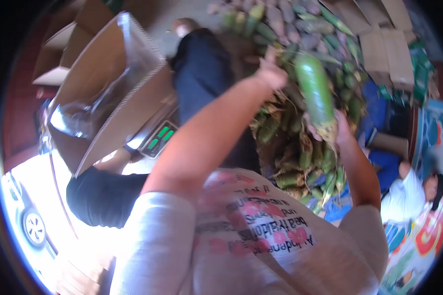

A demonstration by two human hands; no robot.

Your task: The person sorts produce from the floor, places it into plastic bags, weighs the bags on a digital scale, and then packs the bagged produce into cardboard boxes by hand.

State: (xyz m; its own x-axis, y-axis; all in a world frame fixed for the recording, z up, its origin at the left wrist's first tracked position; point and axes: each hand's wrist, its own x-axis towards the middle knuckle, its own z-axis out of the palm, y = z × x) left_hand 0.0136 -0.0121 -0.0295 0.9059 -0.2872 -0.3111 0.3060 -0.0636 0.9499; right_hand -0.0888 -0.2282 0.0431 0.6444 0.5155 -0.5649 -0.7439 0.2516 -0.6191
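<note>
My right hand (343, 129) is wrapped round the lower, rooty end of a big green radish (314, 91), which is held up at a slant with its smooth, shiny end away from me. To the left of the radish, my left hand (271, 73) is stretched out over the heap; its fingers are smeared by motion, and I cannot tell whether they grip anything. Beneath both hands lies a pile of green radishes (305, 152), many with dry leaf stubs and thin roots. Longer purplish and green radishes (300, 24) are heaped farther off.
A tall cardboard box (118, 93) with a clear plastic liner stands at my left, beside a scale with a green-lit display (160, 138). Flattened cardboard (386, 49) lies at the far right. Another person (408, 196) is at the right edge. A car wheel (34, 226) shows at the left.
</note>
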